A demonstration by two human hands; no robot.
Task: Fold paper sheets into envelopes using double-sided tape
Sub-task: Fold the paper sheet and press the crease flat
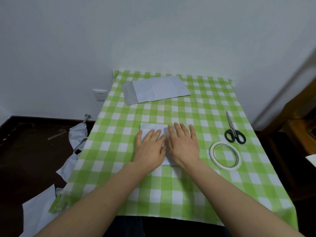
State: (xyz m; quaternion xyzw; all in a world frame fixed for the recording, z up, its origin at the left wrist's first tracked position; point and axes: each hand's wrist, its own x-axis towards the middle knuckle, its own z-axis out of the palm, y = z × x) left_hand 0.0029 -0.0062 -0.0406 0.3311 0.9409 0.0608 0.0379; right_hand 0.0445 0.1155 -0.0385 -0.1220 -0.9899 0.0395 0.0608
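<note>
A plain white wall [153, 31] rises beyond the left hand [150, 147] and the right hand [183, 146]. Beneath them a table in a green-and-white checked cloth [188, 194] reaches that wall. Left of the left hand, a white socket [100, 95] sits low on the wall, above a dark skirting board [42, 118], a small metal doorstop [86, 117] and dark floor [25, 151]. Well right of the right hand stands brown wooden furniture [299, 125]. The light is soft and even.

Both hands, left [150, 147] and right [183, 146], press flat on folded white paper [150, 128] on the checked surface [171, 190]. Scissors [233, 132] and a tape roll [225, 155] lie right of them.
</note>
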